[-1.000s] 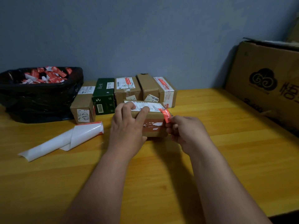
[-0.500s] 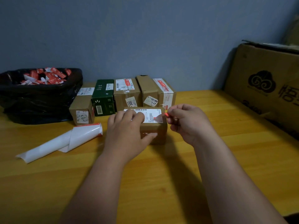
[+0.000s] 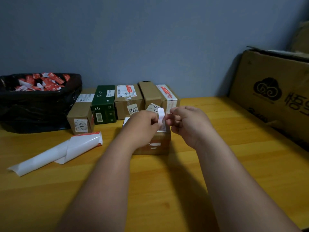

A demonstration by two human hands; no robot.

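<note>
The small brown cardboard box (image 3: 155, 144) looks light and stiff. Its white paper label (image 3: 161, 115) is thin and tearable. My left hand (image 3: 142, 126) pinches the lifted edge. My right hand (image 3: 187, 124) curls just beside it, hold unclear. Best to pinch low.

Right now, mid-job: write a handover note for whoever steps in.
Left hand: on top of the box, fingers against the label; grip unclear.
Right hand: seems to pinch the label's lifted end.
Box: on the table, in front of the row of boxes.
Done: label partly peeled, standing up off the box top.
Left: peel it off fully, then probably drop it in the black bag.
</note>
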